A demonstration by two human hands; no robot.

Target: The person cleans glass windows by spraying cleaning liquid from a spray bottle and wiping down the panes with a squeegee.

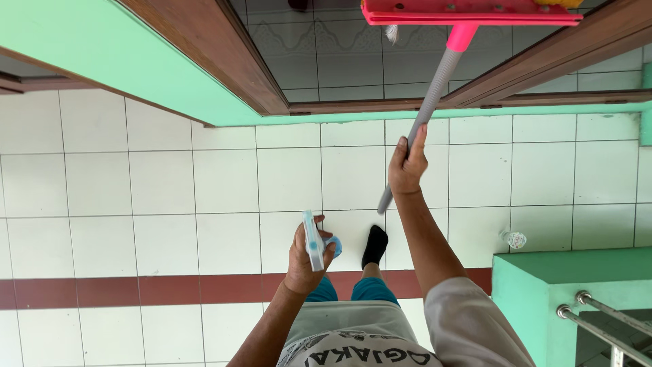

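Pink squeegee head (pixel 468 12) up high against the dark window glass (pixel 339 54), right at the top edge of the pane. Grey pole (pixel 426 112) slanting down from it to the right hand (pixel 407 166), fingers wrapped tight round the shaft near its lower end, tip of the pole poking out below the fist. Left hand (pixel 304 261) lower down, closed round a pale blue spray bottle (pixel 314 241), trigger loop showing just beside the fingers. Brown wooden frame (pixel 224 58) round the glass, mint green wall (pixel 102 51) to the left of it. White tiled floor (pixel 170 190) underneath, dark red stripe (pixel 136 289) running across. Black-socked foot (pixel 374 246) planted between the two hands. Small clear bottle (pixel 515 239) lying on the tiles, close to the green ledge (pixel 564 272) and metal railing (pixel 604 319) at the lower right corner.
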